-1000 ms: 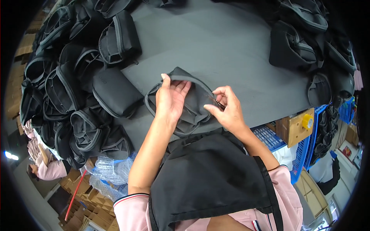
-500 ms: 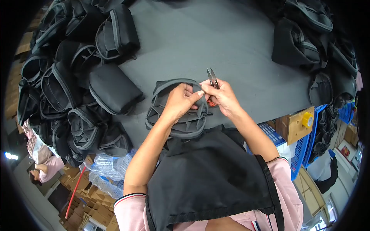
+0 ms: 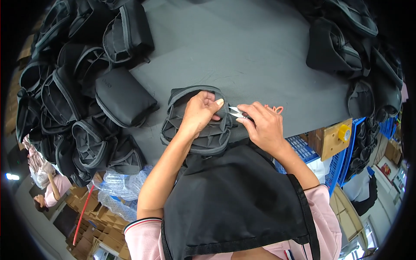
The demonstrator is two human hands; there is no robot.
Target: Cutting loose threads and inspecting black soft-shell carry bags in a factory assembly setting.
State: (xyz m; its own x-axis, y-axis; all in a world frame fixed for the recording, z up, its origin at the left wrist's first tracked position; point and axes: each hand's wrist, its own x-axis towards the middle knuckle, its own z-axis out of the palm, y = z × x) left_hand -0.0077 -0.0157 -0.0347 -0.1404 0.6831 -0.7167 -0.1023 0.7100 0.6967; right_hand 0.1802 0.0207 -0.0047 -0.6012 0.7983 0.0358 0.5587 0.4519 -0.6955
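Note:
A black pouch (image 3: 210, 141) with grey edging lies open in front of me, near the table's close edge. My left hand (image 3: 198, 113) reaches into its opening and pinches the right-hand rim between thumb and fingers. In my right hand (image 3: 266, 129) is a pair of thread snips (image 3: 235, 112), held with the blades pointing left at that rim. The blade tips are at the edge beside my left thumb; whether a thread lies between them is too small to tell. An orange cord loop (image 3: 276, 109) shows behind my right knuckles.
Similar black pouches (image 3: 125, 97) are heaped along the left, with more pouches (image 3: 331, 47) at the far right. The table (image 3: 242, 47) has a dark grey cover. Right of me are a yellow tape roll (image 3: 344, 133) on a wooden block and blue crates (image 3: 303, 147). A person (image 3: 54, 190) is at far left.
My right hand has turned the snips from pointing away from me to pointing left, bringing the blades to the pouch rim. My left hand keeps its hold on the pouch.

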